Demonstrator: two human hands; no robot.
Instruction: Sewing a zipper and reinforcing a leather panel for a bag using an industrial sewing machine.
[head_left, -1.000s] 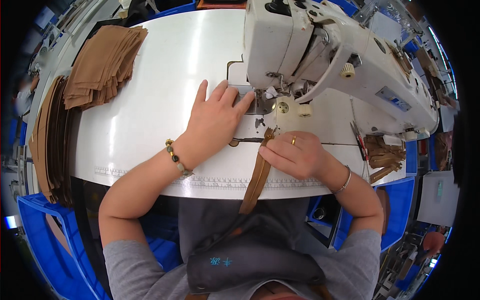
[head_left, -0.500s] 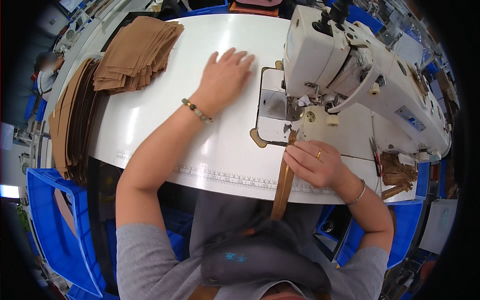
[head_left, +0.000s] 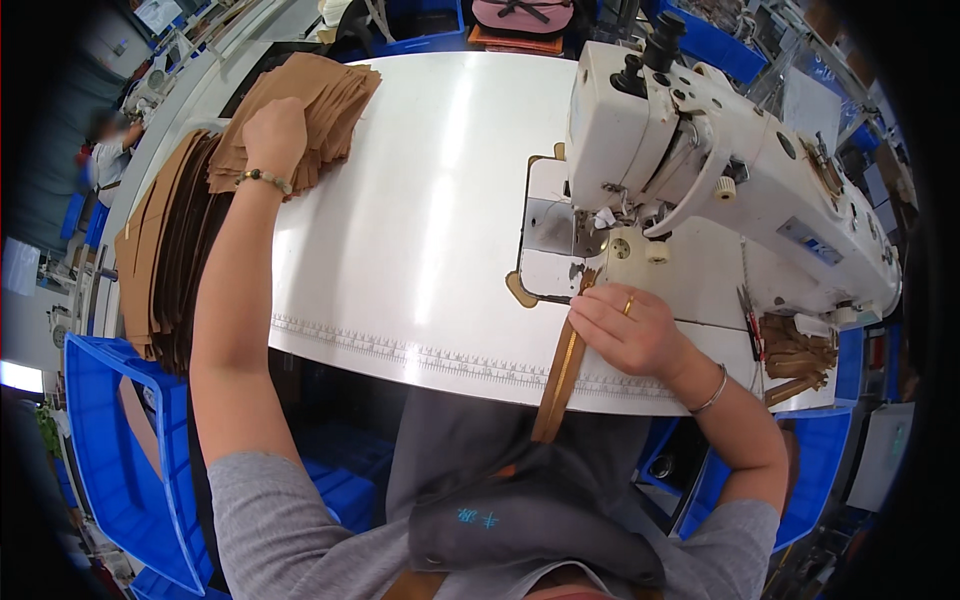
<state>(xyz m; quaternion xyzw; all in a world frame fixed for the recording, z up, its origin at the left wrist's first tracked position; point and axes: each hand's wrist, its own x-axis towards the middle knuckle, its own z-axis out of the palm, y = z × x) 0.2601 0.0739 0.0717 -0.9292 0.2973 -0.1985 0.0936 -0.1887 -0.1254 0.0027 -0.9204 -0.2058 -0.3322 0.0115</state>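
Observation:
At the far left, my left hand (head_left: 275, 137) lies on the stack of brown fabric pieces (head_left: 335, 100), its fingers curled down at the top piece. Their tips are mostly hidden. My right hand (head_left: 632, 325) pinches a brown zipper strip (head_left: 560, 385) with gold-coloured teeth. The strip's upper end lies beside the needle plate of the white sewing machine (head_left: 620, 130). Its lower end hangs past the table's front edge.
Darker brown panels (head_left: 165, 250) stand beside the stack at left. Scissors (head_left: 750, 320) and a bundle of brown strips (head_left: 795, 350) lie at right. Blue bins (head_left: 125, 450) flank the white table (head_left: 430, 230). Another person (head_left: 110, 155) sits far left.
My left hand has moved left from the middle of the table onto the fabric stack, and its spread fingers have curled. My right hand stays on the zipper strip. The view has shifted slightly.

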